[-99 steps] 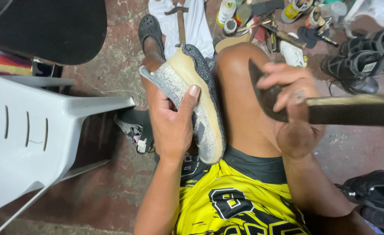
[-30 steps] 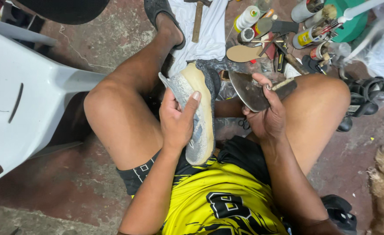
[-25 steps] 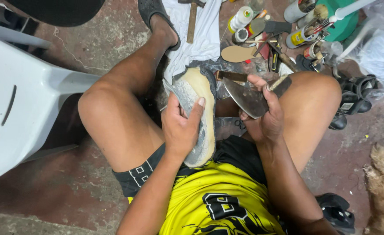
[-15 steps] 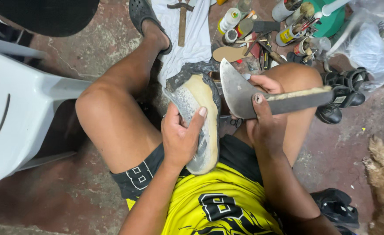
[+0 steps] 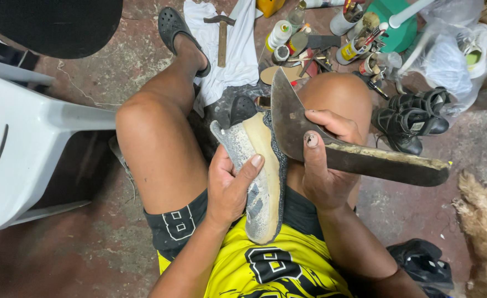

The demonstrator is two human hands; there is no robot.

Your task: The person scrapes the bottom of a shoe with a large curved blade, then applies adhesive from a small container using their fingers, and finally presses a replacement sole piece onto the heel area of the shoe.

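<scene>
1. here, the shoe (image 5: 260, 182) lay sole-up in the lap between the two thighs, its long axis running from the waist away toward the knees, heel end near the yellow shirt (image 5: 276, 270), toe end by the knees.
2. the left hand (image 5: 229, 185) was closed around the shoe's left edge, thumb pressed across the pale sole; it was the hand actually on the shoe.
3. the right hand (image 5: 323, 171) gripped the broad knife (image 5: 337, 138) where blade meets handle, thumb up on the flat. the knife lay just right of the shoe, its curved blade touching or nearly touching the sole's right rim near the toe; handle pointed off to the right, roughly crosswise to the shoe's length.
4. beyond the knees, on a white cloth (image 5: 238, 49), lay a hammer (image 5: 221, 33), handle pointing back toward the person.
5. right of the cloth: a white squeeze bottle with a green-and-orange label (image 5: 278, 36), lying tilted; beside it small round tins (image 5: 287, 47) and an upright can holding brushes (image 5: 349, 51), label yellow and red. print too small to tell.
6. farther right, a green plastic tub (image 5: 401, 30), clear plastic bags (image 5: 448, 60), a pair of black shoes (image 5: 412, 118) on the floor.
7. at left, a white plastic chair (image 5: 22, 149); lower right edge, tan fur (image 5: 483, 226), of what i could not tell.
</scene>
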